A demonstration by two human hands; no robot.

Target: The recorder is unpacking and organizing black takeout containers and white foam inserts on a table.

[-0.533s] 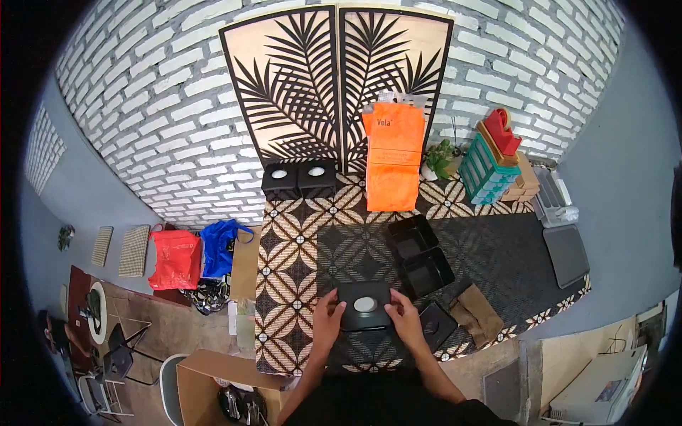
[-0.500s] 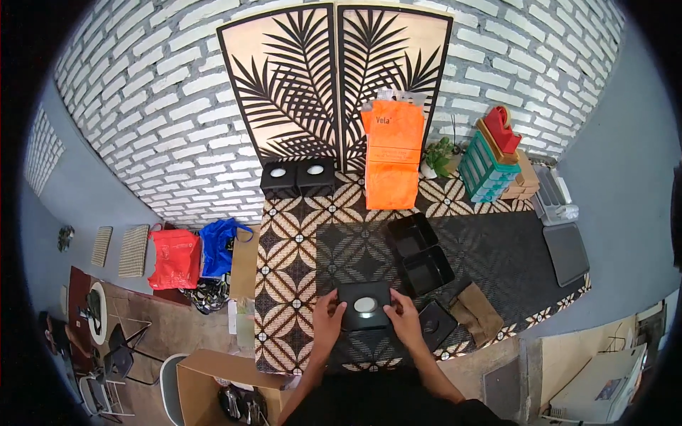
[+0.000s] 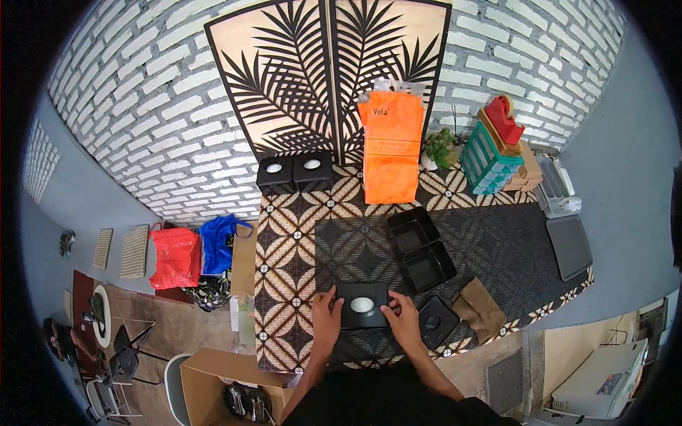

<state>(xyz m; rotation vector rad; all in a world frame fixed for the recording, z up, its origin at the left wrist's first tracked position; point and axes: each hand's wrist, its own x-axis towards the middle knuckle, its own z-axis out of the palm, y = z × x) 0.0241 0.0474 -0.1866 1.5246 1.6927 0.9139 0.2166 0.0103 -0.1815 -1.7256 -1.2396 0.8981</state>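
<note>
At the table's near edge, my left hand [image 3: 327, 319] and my right hand [image 3: 403, 319] grip opposite sides of a black lidded box [image 3: 347, 292]. Thumbs and fingertips press on its side edges. An oval opening in its top shows something white inside; it looks like a tissue box. Just right of my right hand lies a loose black lid [image 3: 436, 325] with a hole, beside a crumpled brown cloth [image 3: 479, 309]. Beyond them two open black box bases [image 3: 428, 265] stand end to end, with nothing seen inside.
Two similar black boxes [image 3: 294, 182] stand at the back left. An orange packet [image 3: 392, 153], a potted plant [image 3: 440, 148], a teal drawer unit [image 3: 490, 165] and a grey tray [image 3: 568, 247] line the back and right. An open cardboard box [image 3: 213, 362] stands at lower left.
The view has shifted slightly. Both hands keep their hold on the black box, which stays in nearly the same place. The other things on the table have not moved.
</note>
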